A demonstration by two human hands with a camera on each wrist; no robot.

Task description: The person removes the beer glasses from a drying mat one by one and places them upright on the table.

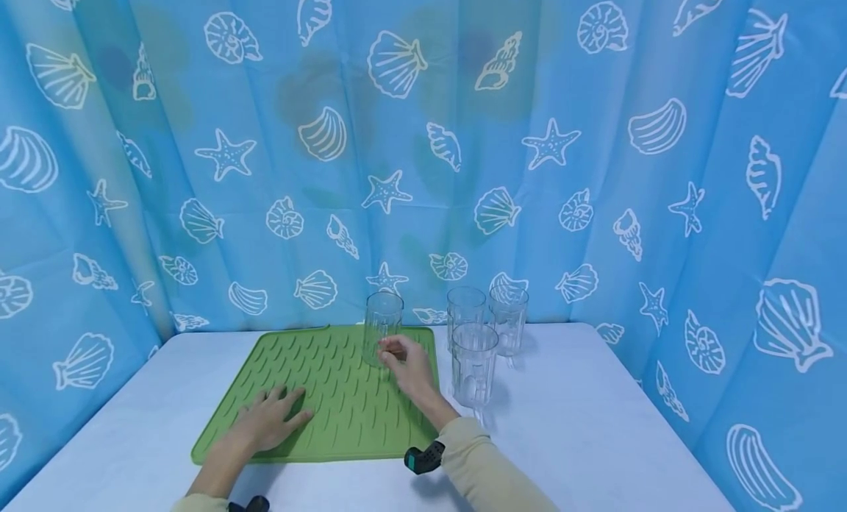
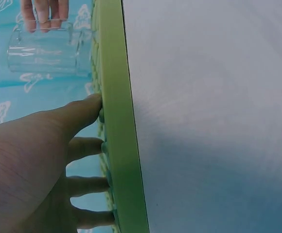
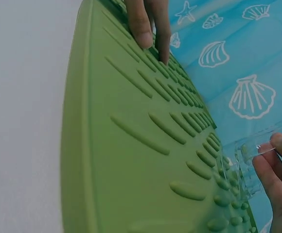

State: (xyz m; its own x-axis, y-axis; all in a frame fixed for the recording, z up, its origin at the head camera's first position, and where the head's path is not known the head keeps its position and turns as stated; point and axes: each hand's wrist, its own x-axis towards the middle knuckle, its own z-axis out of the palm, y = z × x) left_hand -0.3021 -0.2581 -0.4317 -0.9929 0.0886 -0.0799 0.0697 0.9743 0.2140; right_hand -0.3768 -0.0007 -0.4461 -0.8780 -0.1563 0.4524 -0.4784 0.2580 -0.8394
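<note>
A clear, ribbed glass mug (image 1: 381, 328) stands at the far right part of the green ridged mat (image 1: 331, 424). My right hand (image 1: 410, 365) pinches it at its near right side, thumb and fingers curled about the clear handle. The right wrist view shows these fingers (image 3: 276, 170) at the glass, only partly in frame. My left hand (image 1: 265, 424) rests on the mat's near left part with its fingers spread. In the left wrist view, the left fingertips (image 2: 102, 145) press on the mat's ridges just behind its raised edge.
Three more clear glass mugs stand close together right of the mat: a front one (image 1: 473, 372), a back left one (image 1: 465, 302) and a back right one (image 1: 509, 317). A white cloth (image 1: 595, 424) covers the table. A blue shell-patterned curtain (image 1: 423, 144) hangs behind and at both sides.
</note>
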